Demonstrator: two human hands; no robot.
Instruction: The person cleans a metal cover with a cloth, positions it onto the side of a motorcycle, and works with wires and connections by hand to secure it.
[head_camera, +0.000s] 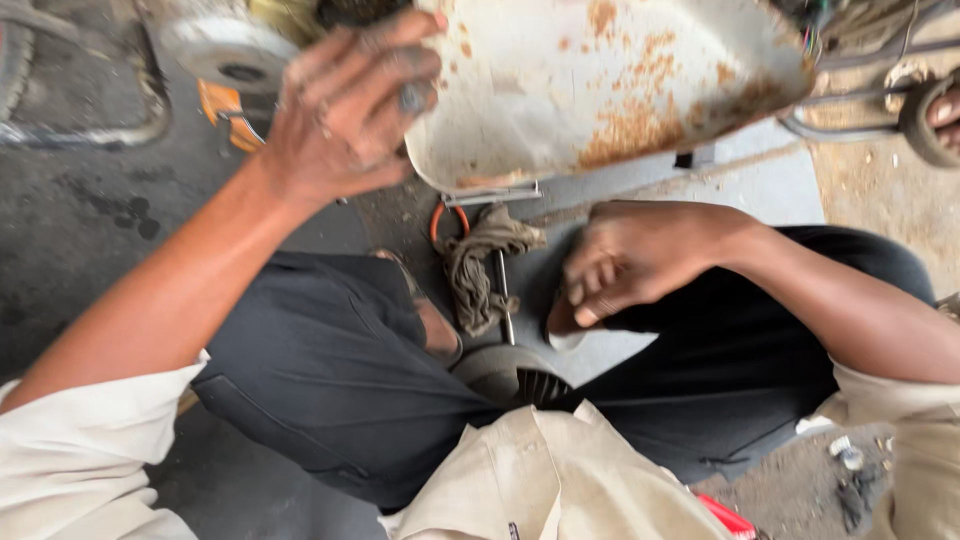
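Your left hand (345, 110) is raised to the near edge of the rusty white metal cover (600, 85), fingers spread and curled over its rim, so that hand alone steadies the piece. Your right hand (625, 265) hangs lower, between your knees, fingers folded in toward the palm; whether it pinches something small or is simply curled I cannot tell, because the frame is blurred there.

The cover sits at the top of the view, tilted, its rust-spotted face toward you. It lies just past your left fingertips and well above your right hand, with a gap of bare floor between.

The risks, as I judge them: the grip is on one edge only, so the cover could swing or slide off your fingers if it shifts. The rim looks thin and corroded, and a slip could cut bare skin. Your knees and right hand lie directly beneath it, so anything that drops lands on you.

Just below the cover a knotted rag (485, 265) lies over a thin metal rod (505, 295), with an orange loop (450, 218) beside them. These are close to your right hand and could snag it as it moves. A dark round ribbed part (515, 375) rests between your legs, nearer your body. The concrete floor (90, 220) to your left shows dark oily spots, poor footing if you rise.
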